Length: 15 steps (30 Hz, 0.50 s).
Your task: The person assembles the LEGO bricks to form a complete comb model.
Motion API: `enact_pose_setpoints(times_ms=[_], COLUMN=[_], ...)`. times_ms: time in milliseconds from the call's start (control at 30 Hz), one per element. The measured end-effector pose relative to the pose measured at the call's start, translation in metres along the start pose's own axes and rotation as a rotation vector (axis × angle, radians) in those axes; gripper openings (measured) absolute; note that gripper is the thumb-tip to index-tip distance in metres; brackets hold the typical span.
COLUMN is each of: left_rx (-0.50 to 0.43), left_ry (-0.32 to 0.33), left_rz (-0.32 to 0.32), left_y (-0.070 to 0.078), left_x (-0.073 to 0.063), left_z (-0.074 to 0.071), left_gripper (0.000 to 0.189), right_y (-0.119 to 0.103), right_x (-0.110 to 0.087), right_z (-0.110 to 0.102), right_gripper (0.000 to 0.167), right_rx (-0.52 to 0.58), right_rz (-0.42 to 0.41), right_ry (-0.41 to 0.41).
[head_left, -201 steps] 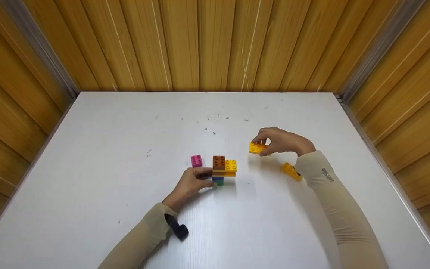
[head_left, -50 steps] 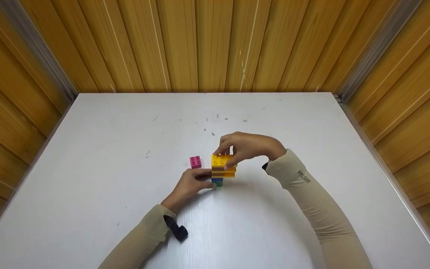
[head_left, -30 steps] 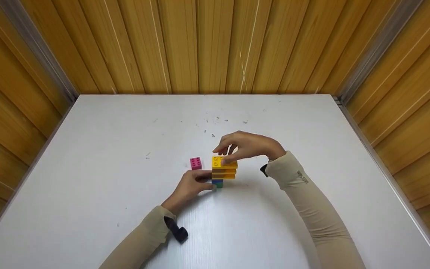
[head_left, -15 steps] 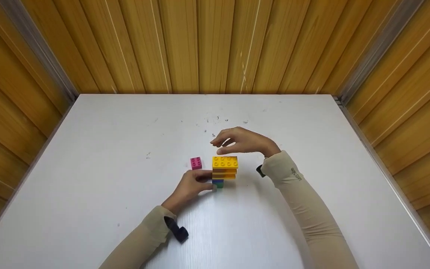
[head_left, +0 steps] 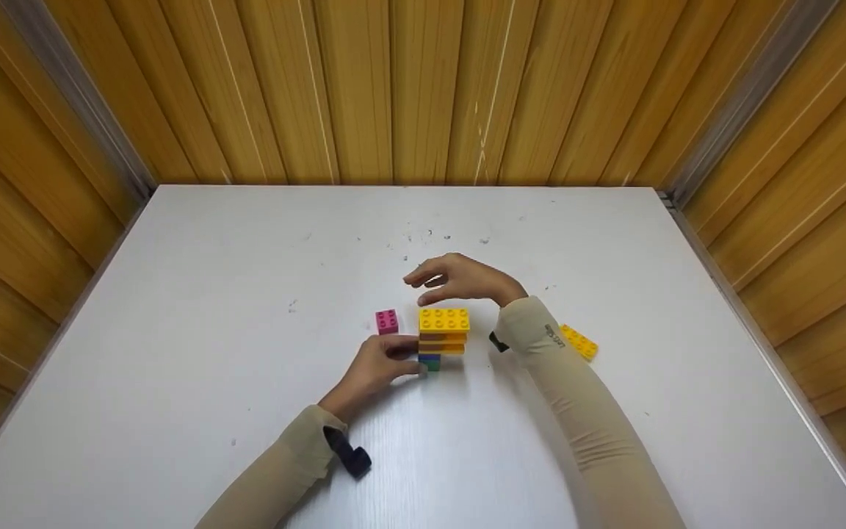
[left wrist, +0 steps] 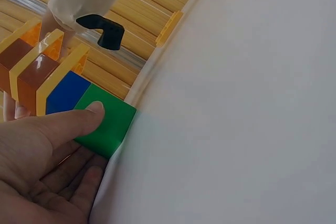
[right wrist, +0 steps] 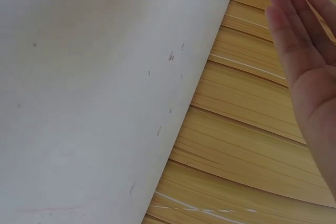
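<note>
A tower of toy building bricks stands near the middle of the table. My left hand grips its base, thumb pressed against the green brick at the bottom. Above that come a blue brick, then yellow plates alternating with brown bricks. The topmost yellow plate shows its studs and juts out to the right over the narrower base. My right hand hovers just beyond the tower's top, fingers relaxed and holding nothing; its palm and fingers show in the right wrist view.
Left of the tower lies a pink brick, close to my left fingers. Another yellow plate lies on the right, beside my right sleeve. Wood-look panels wall the white table at the back and sides.
My right hand brought a yellow plate onto the tower's top, pressed it, let go and drifted up and left. The yellow plate at right came out from behind the sleeve. My left hand kept its grip.
</note>
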State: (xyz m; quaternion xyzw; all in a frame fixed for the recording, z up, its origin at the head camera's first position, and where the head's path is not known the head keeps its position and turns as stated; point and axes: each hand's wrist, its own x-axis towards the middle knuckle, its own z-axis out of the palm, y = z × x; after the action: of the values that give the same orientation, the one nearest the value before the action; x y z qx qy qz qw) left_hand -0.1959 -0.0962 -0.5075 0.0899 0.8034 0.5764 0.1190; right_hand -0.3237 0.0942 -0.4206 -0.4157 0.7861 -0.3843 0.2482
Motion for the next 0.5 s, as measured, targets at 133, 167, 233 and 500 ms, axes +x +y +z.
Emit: enact_pose_setpoints(times_ms=[133,167,233,500], left_rx=[0.002,0.004,0.013,0.025], left_ry=[-0.001,-0.001,0.001,0.006], left_rz=[0.042,0.052,0.055,0.041], left_y=[-0.002,-0.002,-0.002,0.0], left_x=[0.0,0.0,-0.001,-0.001], left_z=[0.0,0.0,-0.001,-0.001], left_gripper=[0.042,0.042,0.042,0.042], right_y=[0.007,0.009,0.013,0.022], right_x=[0.008,0.01,0.014,0.026], right_z=[0.004,0.006,0.008,0.015], right_gripper=[0.048,0.048,0.046,0.043], right_rx=[0.007,0.004,-0.015,-0.049], right_rz=[0.018,0.019,0.022,0.074], right_ry=[-0.026,-0.033,-0.043,-0.072])
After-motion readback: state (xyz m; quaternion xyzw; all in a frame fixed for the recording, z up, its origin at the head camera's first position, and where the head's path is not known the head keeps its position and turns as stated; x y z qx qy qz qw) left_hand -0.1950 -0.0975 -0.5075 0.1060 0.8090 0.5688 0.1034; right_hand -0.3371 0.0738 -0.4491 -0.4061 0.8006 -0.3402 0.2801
